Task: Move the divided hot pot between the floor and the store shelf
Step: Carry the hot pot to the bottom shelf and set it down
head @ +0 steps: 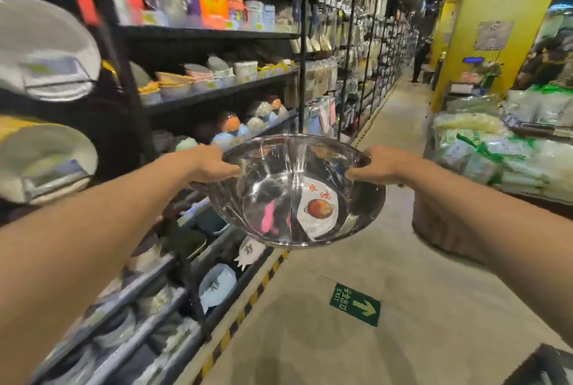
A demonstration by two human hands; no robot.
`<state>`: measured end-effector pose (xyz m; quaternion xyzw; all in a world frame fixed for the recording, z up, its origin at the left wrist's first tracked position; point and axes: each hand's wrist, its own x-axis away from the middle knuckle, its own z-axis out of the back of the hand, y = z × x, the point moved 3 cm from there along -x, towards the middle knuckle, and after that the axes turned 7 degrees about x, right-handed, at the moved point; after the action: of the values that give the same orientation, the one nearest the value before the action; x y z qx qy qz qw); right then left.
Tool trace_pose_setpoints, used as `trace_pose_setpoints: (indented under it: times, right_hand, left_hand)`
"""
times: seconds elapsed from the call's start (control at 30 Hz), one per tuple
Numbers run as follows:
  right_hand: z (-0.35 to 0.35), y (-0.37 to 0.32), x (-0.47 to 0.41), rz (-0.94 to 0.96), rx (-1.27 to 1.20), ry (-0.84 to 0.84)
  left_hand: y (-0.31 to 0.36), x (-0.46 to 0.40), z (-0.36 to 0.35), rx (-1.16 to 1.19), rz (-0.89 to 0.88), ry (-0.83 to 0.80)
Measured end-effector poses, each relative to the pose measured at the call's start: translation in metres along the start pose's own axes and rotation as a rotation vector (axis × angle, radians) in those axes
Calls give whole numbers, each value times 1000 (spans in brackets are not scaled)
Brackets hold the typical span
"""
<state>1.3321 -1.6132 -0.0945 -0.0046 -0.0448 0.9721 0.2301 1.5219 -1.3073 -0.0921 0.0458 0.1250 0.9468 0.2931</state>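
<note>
The divided hot pot (279, 198) is a shiny steel bowl with a centre partition and a white label with red characters inside. It hangs in the air at chest height, tilted toward me, over the aisle floor beside the store shelf (217, 93). My left hand (207, 166) grips its left rim and my right hand (376, 167) grips its right rim, both arms stretched forward.
Black shelving full of bowls, plates and boxed kitchenware runs along the left. A yellow-black striped strip (248, 304) marks the shelf base. A green exit arrow sticker (356, 304) lies on the floor. Bagged produce bins (496, 161) and a yellow pillar (496, 27) stand right. A person stands far down the aisle.
</note>
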Motion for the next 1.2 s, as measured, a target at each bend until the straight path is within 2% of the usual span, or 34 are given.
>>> trace_pose_setpoints:
  times: [0.23,0.47,0.63,0.83,1.03,1.2]
  right_hand:
    - [-30,-159,-10,377,-4,-51]
    - [-53,-358,76,802,-11,-96]
    - [-67,-499,184,1038,-19,-147]
    - [-86,-642,353,1375,9,-167]
    - [-98,-749,536,1662,-17,-174]
    - [-119,-812,668,1839,77,-147]
  left_hand:
    - [-126,157,28,28,399,80]
    - [-220,387,52,75,792,203]
    - [-255,573,61,97,1028,266]
    - [-262,788,65,102,1286,320]
    - [-251,986,57,129,1535,418]
    - [-236,1108,37,131,1726,472]
